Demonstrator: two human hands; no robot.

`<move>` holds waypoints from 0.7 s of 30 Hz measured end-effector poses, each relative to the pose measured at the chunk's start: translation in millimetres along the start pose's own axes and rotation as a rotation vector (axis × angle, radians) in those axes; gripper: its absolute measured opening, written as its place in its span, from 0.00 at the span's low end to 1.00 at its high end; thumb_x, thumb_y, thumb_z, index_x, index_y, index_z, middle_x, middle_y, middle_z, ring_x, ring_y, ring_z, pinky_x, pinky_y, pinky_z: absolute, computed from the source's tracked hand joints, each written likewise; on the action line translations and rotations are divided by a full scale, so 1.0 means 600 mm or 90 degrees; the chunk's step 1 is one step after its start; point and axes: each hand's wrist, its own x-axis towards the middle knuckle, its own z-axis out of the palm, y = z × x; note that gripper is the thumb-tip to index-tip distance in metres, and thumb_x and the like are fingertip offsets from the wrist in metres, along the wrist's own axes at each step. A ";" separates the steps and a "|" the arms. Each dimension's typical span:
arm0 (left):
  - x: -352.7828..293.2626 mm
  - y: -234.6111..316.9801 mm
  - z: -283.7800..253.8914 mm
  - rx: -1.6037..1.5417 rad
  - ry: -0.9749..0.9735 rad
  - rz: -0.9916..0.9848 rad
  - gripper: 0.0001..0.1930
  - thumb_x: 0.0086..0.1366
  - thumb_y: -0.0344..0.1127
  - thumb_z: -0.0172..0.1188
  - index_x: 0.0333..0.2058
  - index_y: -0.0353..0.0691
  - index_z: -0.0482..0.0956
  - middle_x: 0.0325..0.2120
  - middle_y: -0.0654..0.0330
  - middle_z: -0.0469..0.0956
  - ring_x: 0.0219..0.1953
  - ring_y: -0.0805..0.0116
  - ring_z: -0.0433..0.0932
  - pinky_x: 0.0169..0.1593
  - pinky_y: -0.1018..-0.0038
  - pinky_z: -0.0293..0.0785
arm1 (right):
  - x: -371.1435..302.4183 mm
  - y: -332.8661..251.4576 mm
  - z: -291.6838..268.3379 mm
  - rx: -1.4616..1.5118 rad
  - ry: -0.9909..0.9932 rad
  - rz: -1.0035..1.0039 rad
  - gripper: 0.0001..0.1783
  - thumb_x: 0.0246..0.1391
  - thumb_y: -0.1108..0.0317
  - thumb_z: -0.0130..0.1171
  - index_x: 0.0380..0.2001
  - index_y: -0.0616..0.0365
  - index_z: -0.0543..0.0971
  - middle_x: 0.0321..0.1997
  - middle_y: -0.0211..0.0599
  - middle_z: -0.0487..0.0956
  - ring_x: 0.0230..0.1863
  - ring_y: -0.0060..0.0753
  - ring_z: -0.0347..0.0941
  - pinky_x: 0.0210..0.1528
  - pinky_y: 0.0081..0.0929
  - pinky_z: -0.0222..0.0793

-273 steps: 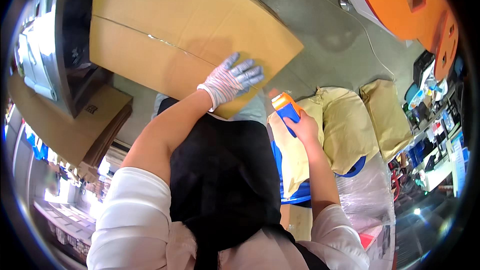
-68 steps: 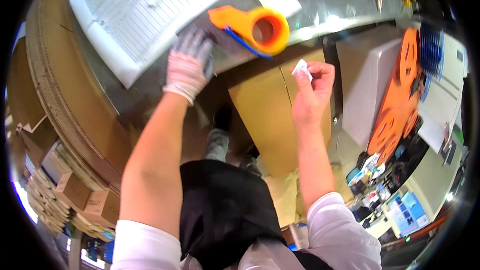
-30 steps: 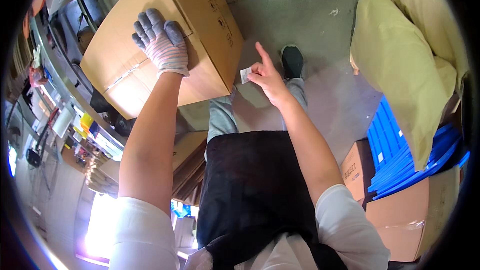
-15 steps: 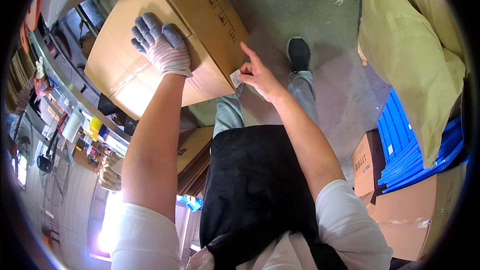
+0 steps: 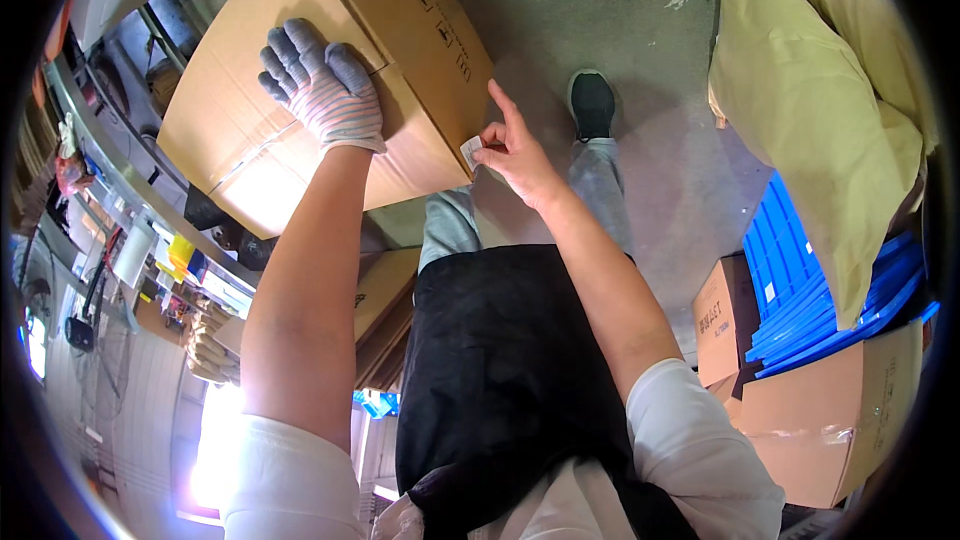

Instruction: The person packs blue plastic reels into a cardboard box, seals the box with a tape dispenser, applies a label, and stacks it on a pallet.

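Note:
My left hand (image 5: 322, 88), in a striped knit glove, lies flat on top of a large brown cardboard box (image 5: 250, 130), near its taped seam. My bare right hand (image 5: 515, 150) pinches a small white label (image 5: 470, 152) against the box's side at its near corner, index finger stretched upward. The box rests against my raised knee; my black shoe (image 5: 593, 102) stands on the grey floor beyond it.
Yellow padded bags (image 5: 810, 110) are piled at the right above a stack of blue plastic trays (image 5: 800, 290). Smaller cardboard boxes (image 5: 725, 315) sit at the lower right. Shelving with assorted items (image 5: 150, 250) runs along the left, with flattened cardboard (image 5: 385, 290) beside my leg.
My right hand has carried the white label from mid-air to the box's near corner and presses it there. My left hand stays flat on the box top.

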 end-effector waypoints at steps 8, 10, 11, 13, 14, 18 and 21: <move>-0.001 0.002 -0.003 -0.006 0.002 -0.003 0.35 0.66 0.51 0.37 0.68 0.39 0.55 0.68 0.42 0.52 0.71 0.37 0.45 0.71 0.46 0.32 | 0.000 0.010 0.005 -0.028 0.012 -0.024 0.55 0.50 0.88 0.58 0.74 0.38 0.44 0.31 0.25 0.69 0.36 0.17 0.68 0.47 0.18 0.67; -0.002 0.003 0.000 -0.007 0.004 -0.001 0.35 0.66 0.51 0.37 0.68 0.39 0.55 0.68 0.42 0.52 0.71 0.37 0.45 0.71 0.46 0.32 | -0.002 0.005 0.008 -0.048 0.015 -0.036 0.55 0.50 0.88 0.58 0.74 0.38 0.44 0.31 0.25 0.69 0.36 0.17 0.68 0.47 0.19 0.67; -0.002 0.003 0.001 -0.007 0.005 0.001 0.35 0.66 0.51 0.37 0.68 0.39 0.55 0.68 0.42 0.52 0.71 0.37 0.45 0.71 0.46 0.32 | -0.002 0.006 0.008 -0.060 0.020 -0.040 0.55 0.50 0.88 0.57 0.74 0.38 0.44 0.30 0.25 0.69 0.36 0.17 0.68 0.47 0.19 0.67; -0.002 0.003 0.002 -0.007 0.007 0.000 0.34 0.66 0.51 0.38 0.68 0.39 0.55 0.68 0.42 0.52 0.71 0.38 0.45 0.71 0.46 0.32 | -0.001 0.009 0.007 -0.082 0.028 -0.048 0.55 0.50 0.89 0.57 0.74 0.38 0.44 0.30 0.26 0.68 0.36 0.17 0.68 0.46 0.20 0.68; -0.002 0.003 0.002 -0.008 0.008 0.000 0.34 0.66 0.50 0.38 0.68 0.39 0.55 0.68 0.43 0.52 0.71 0.38 0.45 0.71 0.46 0.32 | 0.000 0.009 0.006 -0.081 0.029 -0.029 0.56 0.49 0.87 0.59 0.74 0.38 0.44 0.32 0.28 0.70 0.37 0.20 0.69 0.47 0.21 0.68; -0.004 0.000 0.003 -0.001 0.009 0.000 0.34 0.66 0.50 0.38 0.68 0.39 0.55 0.69 0.43 0.52 0.71 0.38 0.45 0.71 0.46 0.32 | 0.003 0.015 -0.001 -0.227 0.137 -0.021 0.59 0.47 0.77 0.66 0.74 0.37 0.41 0.51 0.40 0.70 0.47 0.31 0.69 0.52 0.28 0.68; -0.003 0.001 -0.001 0.011 0.004 -0.004 0.34 0.67 0.50 0.37 0.68 0.39 0.55 0.68 0.43 0.52 0.71 0.40 0.45 0.71 0.48 0.32 | -0.002 0.025 0.003 -0.150 0.170 0.086 0.60 0.49 0.63 0.69 0.74 0.36 0.38 0.67 0.44 0.58 0.58 0.40 0.65 0.57 0.34 0.67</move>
